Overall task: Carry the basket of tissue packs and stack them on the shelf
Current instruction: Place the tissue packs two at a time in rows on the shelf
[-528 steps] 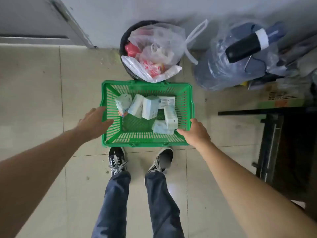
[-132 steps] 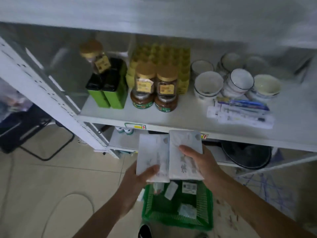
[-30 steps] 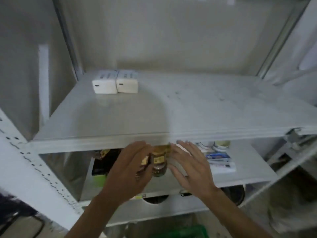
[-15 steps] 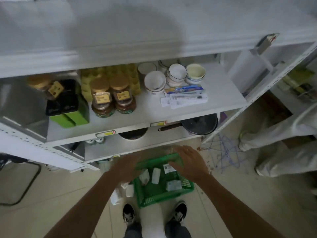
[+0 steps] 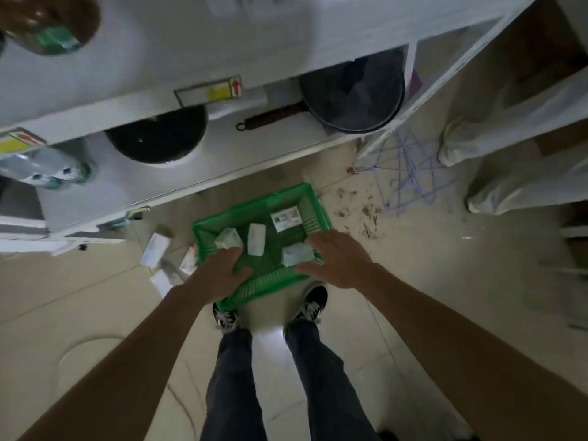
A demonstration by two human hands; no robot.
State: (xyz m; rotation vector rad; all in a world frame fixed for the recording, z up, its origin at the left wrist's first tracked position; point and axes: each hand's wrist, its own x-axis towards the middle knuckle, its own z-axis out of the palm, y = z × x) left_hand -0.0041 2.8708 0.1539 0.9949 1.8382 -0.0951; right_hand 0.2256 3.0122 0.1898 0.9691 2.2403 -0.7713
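The green plastic basket [image 5: 311,214] stands on the floor in front of my feet, below the white shelf [image 5: 222,160]. Several pale tissue packs lie in it, among them one at the left [image 5: 228,238], one in the middle [image 5: 256,239] and a labelled one at the back [image 5: 286,219]. My left hand [image 5: 219,275] reaches over the basket's near left corner with fingers stretched toward the left pack. My right hand [image 5: 337,259] hovers over the near right corner, thumb and forefinger spread beside another pack [image 5: 297,253]. Neither hand holds anything.
Loose packs [image 5: 155,249] lie on the tiles left of the basket. The lowest shelf board carries a dark pot [image 5: 156,138] and a frying pan [image 5: 353,100]. Purple wire hangers [image 5: 407,173] sprawl on the floor to the right, beside another person's pale trouser legs [image 5: 515,189].
The view has tilted down from the shelf to the floor. Both hands have dropped lower and closer to the basket and now reach into it.
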